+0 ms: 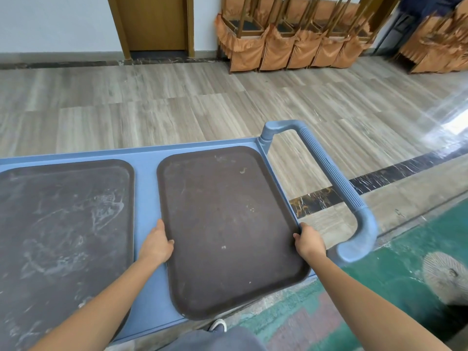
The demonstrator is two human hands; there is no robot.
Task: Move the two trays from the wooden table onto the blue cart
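Observation:
Two dark brown trays lie side by side on the blue cart (145, 198). The left tray (63, 224) is flat on the cart top and streaked with white marks. The right tray (228, 224) sits near the cart's handle end, its near corner overhanging the cart's front edge. My left hand (155, 245) grips this tray's left rim, thumb on top. My right hand (309, 240) grips its right rim, beside the cart's raised side edge. The wooden table is out of view.
The cart's blue ribbed handle (329, 178) loops out to the right of the tray. Grey wood-look floor stretches beyond the cart. Stacked chairs with orange covers (291, 44) stand by the far wall, next to a wooden door (154, 24). Green patterned carpet (405, 262) lies at lower right.

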